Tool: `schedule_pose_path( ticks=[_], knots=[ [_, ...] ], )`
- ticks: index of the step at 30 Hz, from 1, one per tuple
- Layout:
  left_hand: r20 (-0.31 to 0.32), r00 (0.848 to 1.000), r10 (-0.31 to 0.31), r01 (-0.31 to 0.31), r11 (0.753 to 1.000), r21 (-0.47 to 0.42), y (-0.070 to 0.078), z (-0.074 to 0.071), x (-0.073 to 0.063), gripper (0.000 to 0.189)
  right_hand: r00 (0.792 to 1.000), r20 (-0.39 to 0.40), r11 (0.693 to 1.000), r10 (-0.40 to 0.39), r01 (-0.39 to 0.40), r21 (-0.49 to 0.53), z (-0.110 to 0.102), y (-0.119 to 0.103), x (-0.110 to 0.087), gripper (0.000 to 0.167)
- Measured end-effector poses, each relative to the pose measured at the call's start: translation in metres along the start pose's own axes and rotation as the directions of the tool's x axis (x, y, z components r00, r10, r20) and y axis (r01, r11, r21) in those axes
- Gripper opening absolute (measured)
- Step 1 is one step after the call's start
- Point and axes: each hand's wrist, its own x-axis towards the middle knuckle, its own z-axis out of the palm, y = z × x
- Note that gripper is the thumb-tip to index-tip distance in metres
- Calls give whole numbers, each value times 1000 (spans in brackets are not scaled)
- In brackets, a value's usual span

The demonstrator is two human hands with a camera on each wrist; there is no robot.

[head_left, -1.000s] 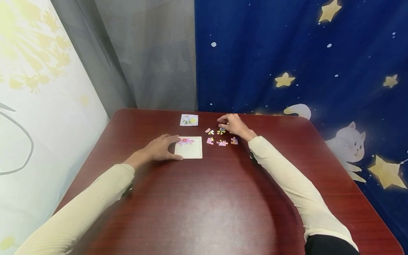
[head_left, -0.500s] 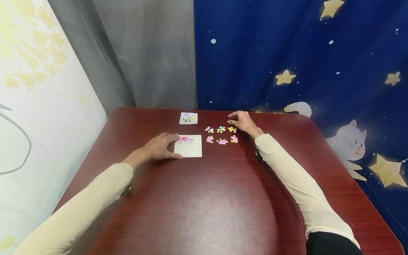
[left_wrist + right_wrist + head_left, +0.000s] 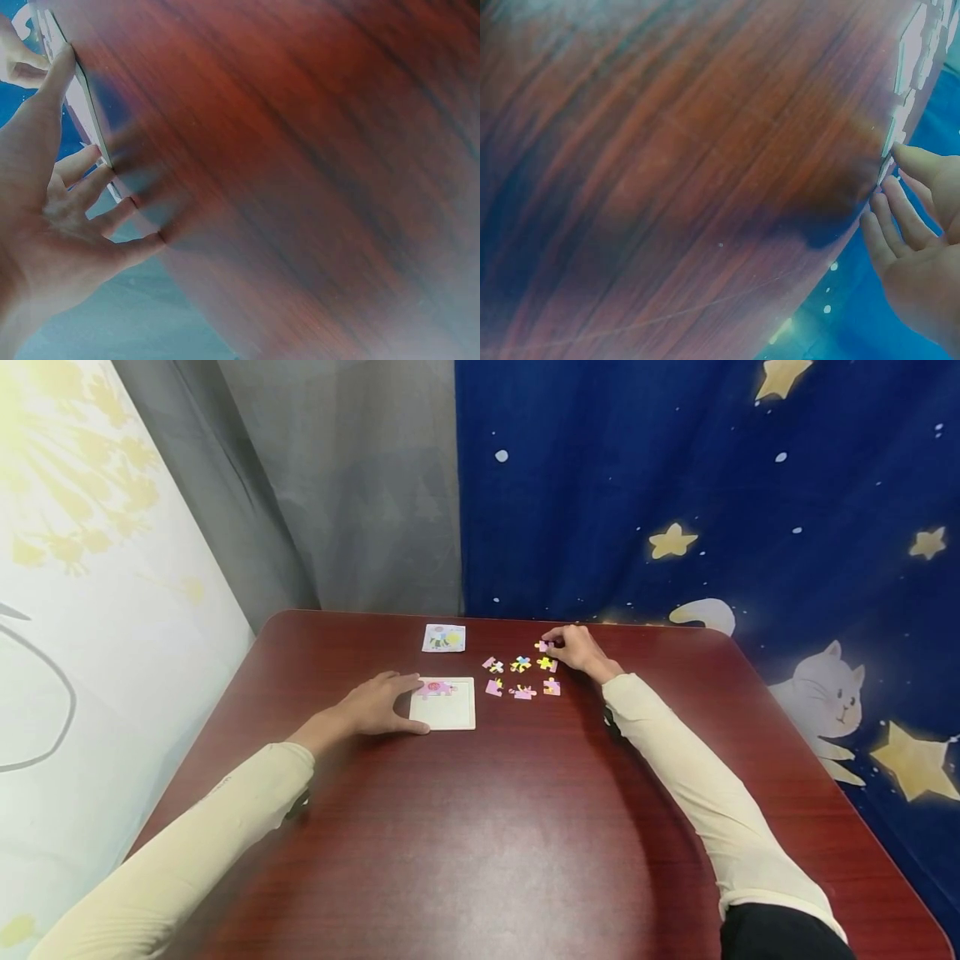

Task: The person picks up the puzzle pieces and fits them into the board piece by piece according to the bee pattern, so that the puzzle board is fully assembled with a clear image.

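A square white puzzle tray [image 3: 450,714] lies on the table with a pink jigsaw strip [image 3: 438,688] along its far inner edge. My left hand [image 3: 375,704] rests at the tray's left side. Its fingers spread across the far left corner, and the thumb touches the near edge. To the tray's right lie several loose jigsaw pieces, among them a yellow piece [image 3: 546,664] and a pink one [image 3: 551,687]. At the far right of this group my right hand [image 3: 576,647] pinches a small purple puzzle piece [image 3: 542,646] between thumb and fingertips, close to the tabletop.
A square picture card [image 3: 444,638] with a bee design lies behind the tray, near the far table edge. The dark red wooden table [image 3: 465,835] stretches toward me. Grey and blue star-patterned curtains [image 3: 570,485] hang just behind the table.
My right hand has moved right from above the back pieces to the far-right purple piece, uncovering the yellow pieces. The left hand and tray have stayed in place.
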Motion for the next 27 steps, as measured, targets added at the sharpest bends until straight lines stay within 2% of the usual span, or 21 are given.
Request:
schedule_pose_path(
  ticks=[8, 15, 21, 27],
  knots=[
    [-5, 1000, -1, 1, 1000, -6, -1, 0, -1, 98, 1000, 2, 1000, -23, 23, 7, 1, -2, 2, 26],
    [-12, 1000, 13, -13, 1000, -8, -2, 1, -2, 98, 1000, -29, 1000, -7, 8, 12, 3, -3, -1, 26],
    [-14, 1000, 14, -14, 1000, -10, -1, 1, -2, 97, 996, -77, 999, 39, -38, 21, 3, -2, -4, 28],
    [-8, 1000, 9, -9, 1000, -5, 0, 0, 0, 98, 995, -54, 996, 89, -88, 21, 2, -1, -5, 34]
  ],
)
